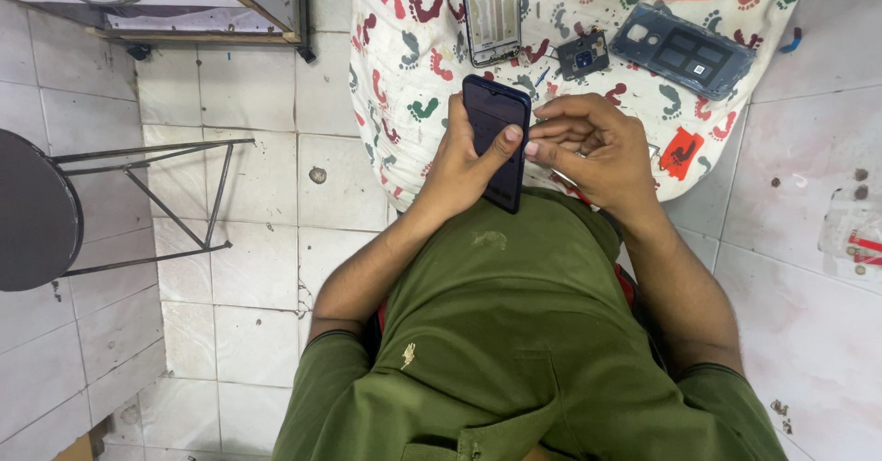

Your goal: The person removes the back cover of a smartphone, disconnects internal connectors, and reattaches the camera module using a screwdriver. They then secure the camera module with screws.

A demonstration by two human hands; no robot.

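Left hand (459,163) clamped round a dark phone (494,140), thumb across its screen, phone upright above the lap, just in front of the green shirt (514,332). Right hand (593,149) fingers curled, fingertips touching the phone's right edge; whether it grips anything small, cannot tell. Both hands together at the phone. Behind them a footprint-patterned cloth (404,75) carries a bare phone frame (491,11), a camera module (583,57) and a blue back cover (684,50). Stool (37,208) to the left on the tiled floor
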